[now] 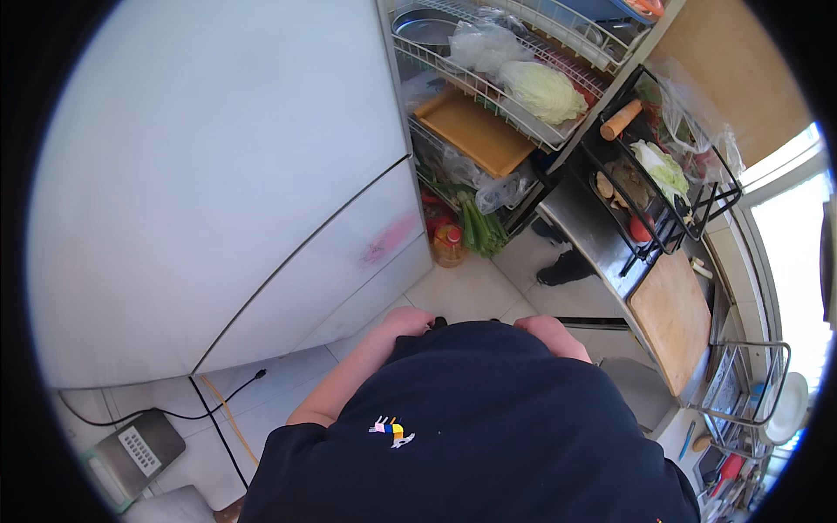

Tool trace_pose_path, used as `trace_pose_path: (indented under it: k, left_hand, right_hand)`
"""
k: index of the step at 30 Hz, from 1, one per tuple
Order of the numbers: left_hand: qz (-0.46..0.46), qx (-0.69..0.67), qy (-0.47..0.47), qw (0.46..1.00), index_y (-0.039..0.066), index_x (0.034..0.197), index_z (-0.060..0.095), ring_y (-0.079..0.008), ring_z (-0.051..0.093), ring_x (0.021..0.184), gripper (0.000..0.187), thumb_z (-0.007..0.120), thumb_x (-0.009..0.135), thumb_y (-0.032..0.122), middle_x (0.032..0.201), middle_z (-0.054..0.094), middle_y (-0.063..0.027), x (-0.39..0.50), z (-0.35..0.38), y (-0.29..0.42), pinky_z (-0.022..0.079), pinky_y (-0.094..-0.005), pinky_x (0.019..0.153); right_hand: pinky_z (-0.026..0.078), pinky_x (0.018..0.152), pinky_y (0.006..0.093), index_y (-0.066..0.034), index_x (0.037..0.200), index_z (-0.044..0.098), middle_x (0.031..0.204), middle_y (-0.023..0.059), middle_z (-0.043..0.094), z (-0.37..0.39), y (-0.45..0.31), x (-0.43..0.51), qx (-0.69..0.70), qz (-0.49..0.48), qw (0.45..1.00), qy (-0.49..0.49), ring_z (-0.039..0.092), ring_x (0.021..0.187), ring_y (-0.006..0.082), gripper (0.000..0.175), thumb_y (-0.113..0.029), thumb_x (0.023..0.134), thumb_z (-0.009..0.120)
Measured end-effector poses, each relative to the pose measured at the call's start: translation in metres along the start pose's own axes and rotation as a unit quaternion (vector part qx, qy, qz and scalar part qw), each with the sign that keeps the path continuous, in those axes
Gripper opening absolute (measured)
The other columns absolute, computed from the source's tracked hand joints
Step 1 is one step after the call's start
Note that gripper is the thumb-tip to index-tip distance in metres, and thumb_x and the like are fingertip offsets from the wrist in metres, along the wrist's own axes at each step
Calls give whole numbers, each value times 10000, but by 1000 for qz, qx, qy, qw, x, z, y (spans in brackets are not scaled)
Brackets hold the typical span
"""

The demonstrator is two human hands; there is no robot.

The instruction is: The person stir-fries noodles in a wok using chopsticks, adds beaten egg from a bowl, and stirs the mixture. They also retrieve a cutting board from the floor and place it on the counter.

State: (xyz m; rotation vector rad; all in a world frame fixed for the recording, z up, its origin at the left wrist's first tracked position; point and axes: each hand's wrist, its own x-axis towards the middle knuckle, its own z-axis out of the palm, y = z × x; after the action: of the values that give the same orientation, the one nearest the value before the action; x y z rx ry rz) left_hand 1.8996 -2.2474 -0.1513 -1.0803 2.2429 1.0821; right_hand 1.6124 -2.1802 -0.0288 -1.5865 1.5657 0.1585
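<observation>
My left hand (409, 320) is at the left side of the lower edge of my dark navy T-shirt (503, 418), its fingers curled inward. On the opposite side of the shirt, my right hand (546, 329) is mostly covered by the fabric, with the back of it showing. Both hands touch or lie right beside the cloth; the fingertips are hidden, so a grip on the hem cannot be made out. The white refrigerator (229, 170) stands before my left side. A bottle of yellowish liquid with a red cap (448, 245) and green leafy stalks (482, 225) are on the floor ahead.
A wire shelf rack (471, 82) holds a napa cabbage (543, 93) and a brown tray (474, 131). To the right, a steel counter carries a black rack (660, 242) and a wooden cutting board (673, 314). A black cable (216, 408) trails across the floor near a scale (134, 451).
</observation>
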Motion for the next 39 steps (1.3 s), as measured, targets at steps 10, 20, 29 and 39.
trace_pose_path:
  k: [10, 20, 29, 39]
  left_hand:
    - [8, -195, 233, 953, 52, 1462, 212, -276, 631, 1019, 887, 729, 780, 284, 1155, 604, -209, 108, -58, 13, 493, -370, 854]
    - [-91, -553, 292, 775, 107, 1361, 364, -189, 601, 735, 641, 687, 807, 100, 958, 617, -106, 263, -133, 28, 492, -283, 463]
    - [-94, -577, 416, 696, 65, 798, 586, -109, 488, 456, 183, 460, 909, 138, 664, 548, -20, 212, -184, -8, 362, -240, 381]
    - [-77, -576, 454, 676, 83, 793, 569, -96, 515, 518, 143, 449, 871, 92, 670, 547, -9, 182, -173, 4, 399, -224, 428]
  right_hand:
    - [487, 789, 407, -69, 946, 674, 914, 177, 660, 22, 35, -27, 67, 45, 995, 66, 610, 907, 362, 237, -223, 862, 515]
    - [495, 796, 396, -54, 944, 675, 919, 172, 664, 55, 80, -93, 183, 185, 952, 163, 617, 912, 362, 237, -204, 857, 514]
    - [493, 808, 404, -62, 941, 672, 952, 165, 660, 58, 116, -76, 182, 151, 959, 157, 614, 926, 358, 230, -177, 854, 494]
    - [495, 808, 409, -66, 926, 670, 929, 151, 661, 52, 132, -58, 155, 105, 970, 156, 620, 905, 341, 218, -187, 857, 501]
